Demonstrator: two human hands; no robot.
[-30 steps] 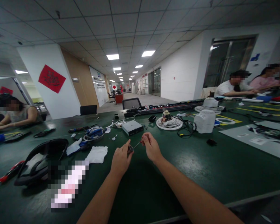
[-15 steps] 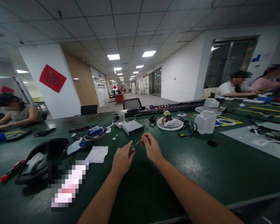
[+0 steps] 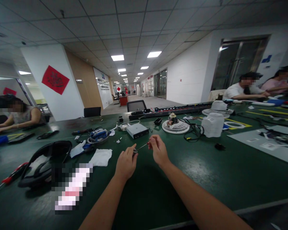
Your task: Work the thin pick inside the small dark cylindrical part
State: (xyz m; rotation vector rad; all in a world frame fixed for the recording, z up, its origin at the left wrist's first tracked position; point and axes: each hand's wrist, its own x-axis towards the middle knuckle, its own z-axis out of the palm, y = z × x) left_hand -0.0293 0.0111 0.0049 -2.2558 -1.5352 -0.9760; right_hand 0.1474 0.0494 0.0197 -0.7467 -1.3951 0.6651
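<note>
Between the fingertips of my left hand is a small round part, dark with a metallic rim, mostly covered by the fingers. My right hand pinches the handle end of a thin screwdriver. Its shaft points left, and the tip reaches the round part; whether it touches cannot be made out. Both hands are held above the green table. Just beyond them lies a silver box-shaped disc drive.
A white fan grille with a motor and a white housing stand to the right. On the left lie a black headband-like frame, a white cloth and a red-handled screwdriver. Other people sit at both far sides.
My right hand has shifted slightly right, showing more of the screwdriver's shaft. The round part has turned in my left hand, and less of its face shows.
</note>
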